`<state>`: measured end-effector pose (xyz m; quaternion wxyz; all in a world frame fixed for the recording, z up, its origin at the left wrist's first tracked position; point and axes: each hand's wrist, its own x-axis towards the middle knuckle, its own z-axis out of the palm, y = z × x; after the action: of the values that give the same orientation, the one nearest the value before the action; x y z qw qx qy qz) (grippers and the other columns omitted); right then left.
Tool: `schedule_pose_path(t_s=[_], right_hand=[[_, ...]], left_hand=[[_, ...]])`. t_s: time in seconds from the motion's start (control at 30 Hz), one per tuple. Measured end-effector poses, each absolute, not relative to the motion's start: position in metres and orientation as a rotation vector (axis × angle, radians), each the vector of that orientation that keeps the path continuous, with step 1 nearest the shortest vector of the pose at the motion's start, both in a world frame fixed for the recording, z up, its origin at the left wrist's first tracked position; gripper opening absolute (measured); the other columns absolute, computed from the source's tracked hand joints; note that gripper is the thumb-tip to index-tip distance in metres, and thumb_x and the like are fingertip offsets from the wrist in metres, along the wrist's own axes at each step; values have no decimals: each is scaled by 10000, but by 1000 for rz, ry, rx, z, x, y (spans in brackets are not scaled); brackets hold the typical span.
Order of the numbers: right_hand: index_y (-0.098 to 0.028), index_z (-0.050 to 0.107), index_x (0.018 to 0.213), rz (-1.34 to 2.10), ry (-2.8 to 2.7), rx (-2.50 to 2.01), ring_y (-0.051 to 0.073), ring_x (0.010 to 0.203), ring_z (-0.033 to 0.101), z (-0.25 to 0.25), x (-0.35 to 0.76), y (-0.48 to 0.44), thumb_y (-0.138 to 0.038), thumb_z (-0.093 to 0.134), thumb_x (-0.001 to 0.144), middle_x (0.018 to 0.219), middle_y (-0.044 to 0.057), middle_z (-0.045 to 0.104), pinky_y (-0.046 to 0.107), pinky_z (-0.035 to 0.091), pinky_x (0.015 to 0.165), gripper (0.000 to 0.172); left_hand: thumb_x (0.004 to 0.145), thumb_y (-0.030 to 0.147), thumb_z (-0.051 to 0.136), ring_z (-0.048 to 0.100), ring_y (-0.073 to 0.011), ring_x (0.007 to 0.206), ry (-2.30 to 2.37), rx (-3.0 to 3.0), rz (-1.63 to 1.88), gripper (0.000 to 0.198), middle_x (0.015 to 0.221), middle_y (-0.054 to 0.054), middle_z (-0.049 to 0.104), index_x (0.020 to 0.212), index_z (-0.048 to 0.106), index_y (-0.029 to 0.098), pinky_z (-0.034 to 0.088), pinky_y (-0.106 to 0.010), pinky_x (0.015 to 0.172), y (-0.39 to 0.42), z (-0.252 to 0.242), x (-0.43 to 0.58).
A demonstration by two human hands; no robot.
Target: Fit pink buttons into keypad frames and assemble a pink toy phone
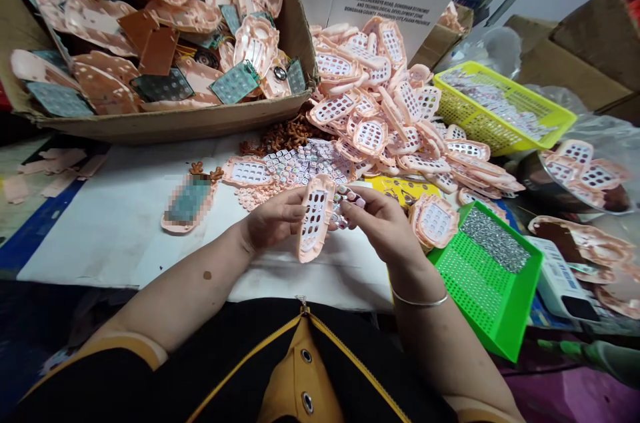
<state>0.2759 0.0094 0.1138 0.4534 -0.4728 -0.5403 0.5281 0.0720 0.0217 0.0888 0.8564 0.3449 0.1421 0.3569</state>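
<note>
My left hand (277,217) is closed on the left edge of a pink shell half (316,219), thumb on its near face; the shell half is held nearly upright above the white work surface (130,209), in front of my torso. My right hand (377,217) pinches a cluster of printed keys (345,206) just beside the shell's right edge; whether the keys touch it I cannot tell.

Containers, outward: at my right forearm, a green perforated basket (480,296) with silver screws (493,239) in its far end; beyond, a dark bowl (537,177) of slotted shells and a yellow basket (465,106) of small whitish pieces; far left, an open cardboard box (175,126) of pink housings, green circuit boards (233,83) and brown boards (159,49).

Surroundings: past my fingers, a heap of loose keys (310,159), brown antler pieces (290,133) and a large pile of slotted shells (370,133), which crowds the far side of the surface. To the left lies an antlered housing (187,203), its middle pixelated.

Appearance of the held piece: elongated, scalloped rim, white inner panel with rows of rounded openings; my left thumb covers part of one edge.
</note>
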Motion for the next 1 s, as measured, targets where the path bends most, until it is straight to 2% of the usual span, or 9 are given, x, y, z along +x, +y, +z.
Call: schedule_pose_path(t_s=[0.13, 0.3, 0.43, 0.5, 0.6, 0.67, 0.73, 0.83, 1.0], right_hand=[[-226, 659, 997, 1259, -1136, -1129, 105, 652, 619, 103, 269, 8, -389, 864, 650, 833, -12, 696, 248, 537, 576, 435], [-205, 662, 841, 1237, -1043, -1159, 129, 672, 672, 86, 260, 2, -467, 791, 736, 774, 0, 712, 290, 571, 655, 310], [-237, 679, 896, 804, -1138, -1147, 139, 731, 679, 90, 262, 2, -395, 723, 821, 827, -6, 711, 328, 576, 718, 180], [-247, 693, 959, 486, -1396, -1166, 160, 774, 675, 97, 264, 0, -313, 678, 867, 866, 19, 720, 351, 569, 730, 114], [-261, 688, 1075, -25, -1772, -1107, 185, 777, 658, 106, 263, -4, -186, 628, 887, 865, 45, 709, 362, 549, 713, 211], [-269, 660, 1166, -225, -1938, -1039, 189, 753, 638, 111, 259, -8, -142, 613, 884, 853, 49, 694, 357, 528, 696, 313], [-262, 622, 1231, -300, -2058, -986, 191, 744, 616, 114, 255, -11, -129, 603, 887, 850, 51, 681, 353, 504, 693, 370], [-219, 591, 1243, -292, -2171, -929, 197, 753, 589, 119, 250, -15, -127, 588, 899, 847, 62, 671, 345, 485, 686, 356], [-221, 586, 1249, -239, -2206, -931, 203, 820, 615, 125, 247, -15, -161, 552, 932, 917, 78, 679, 352, 502, 728, 325]], left_hand=[[642, 416, 824, 740, -282, 897, 304, 577, 867, 522, 953, -81, 767, 1084, 692, 172, 574, -439, 855, 22, 86, 75], [642, 413, 820, 738, -296, 876, 313, 529, 930, 515, 973, -111, 773, 1063, 694, 145, 561, -462, 854, 22, 88, 77], [647, 385, 811, 731, -300, 924, 338, 517, 978, 514, 1137, -117, 743, 1092, 689, 157, 555, -461, 857, 23, 88, 78], [660, 369, 802, 728, -294, 942, 349, 513, 1020, 467, 1100, -105, 750, 1061, 688, 159, 537, -470, 908, 23, 87, 78], [654, 368, 811, 726, -282, 933, 348, 537, 1026, 454, 1006, -92, 761, 1038, 688, 159, 529, -449, 924, 23, 84, 79], [650, 384, 816, 722, -274, 928, 352, 572, 1010, 477, 1051, -107, 754, 1052, 690, 159, 545, -404, 862, 23, 84, 79], [655, 394, 812, 717, -252, 911, 373, 602, 1003, 482, 1135, -119, 736, 1061, 695, 162, 549, -349, 784, 23, 85, 78], [652, 403, 816, 703, -199, 813, 414, 628, 992, 487, 1205, -117, 712, 1061, 702, 165, 535, -296, 688, 24, 86, 78], [626, 425, 834, 697, -198, 810, 396, 668, 973, 518, 1166, -118, 720, 1054, 707, 164, 537, -291, 683, 23, 87, 78]])
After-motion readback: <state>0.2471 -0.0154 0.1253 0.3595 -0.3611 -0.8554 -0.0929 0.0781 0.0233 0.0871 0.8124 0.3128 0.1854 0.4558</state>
